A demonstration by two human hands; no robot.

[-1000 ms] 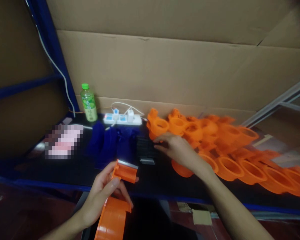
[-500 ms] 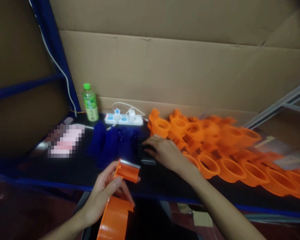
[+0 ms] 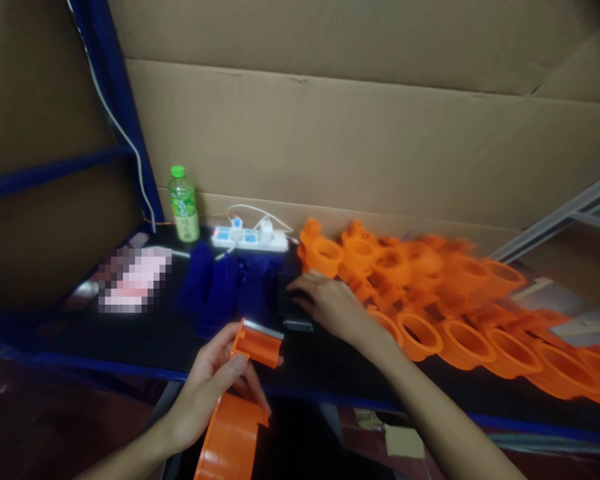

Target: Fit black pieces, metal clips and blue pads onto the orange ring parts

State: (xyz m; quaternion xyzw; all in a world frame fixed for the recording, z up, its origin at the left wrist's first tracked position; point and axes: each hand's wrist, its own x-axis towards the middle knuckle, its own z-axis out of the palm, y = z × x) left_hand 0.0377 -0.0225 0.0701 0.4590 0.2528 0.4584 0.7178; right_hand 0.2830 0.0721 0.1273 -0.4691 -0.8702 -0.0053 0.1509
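Note:
My left hand point(image 3: 213, 380) is closed around an orange tape dispenser point(image 3: 230, 437), low in front of the table edge. Its upper end carries a serrated metal blade point(image 3: 263, 329), teeth facing up; the round body runs out of the frame below. My right hand point(image 3: 330, 303) reaches over the black tabletop, its visible fingers bent and a little apart above dark objects point(image 3: 286, 300). Those objects are too dark to name, and nothing shows between the fingers. A small shiny-edged piece point(image 3: 299, 325) lies just below that hand. Blue plastic pieces point(image 3: 225, 287) stand to its left.
Rows of orange dispensers point(image 3: 467, 343) fill the right of the table point(image 3: 350, 373). At the back are a white power strip point(image 3: 250, 239) with plugs and a green-capped bottle point(image 3: 183, 207). A cardboard wall point(image 3: 330, 147) stands behind; a blue post point(image 3: 125, 100) rises at left.
The whole view has shifted slightly to the right. Both hands keep nearly the same pose, the left still on the tape dispenser and the right over the dark objects.

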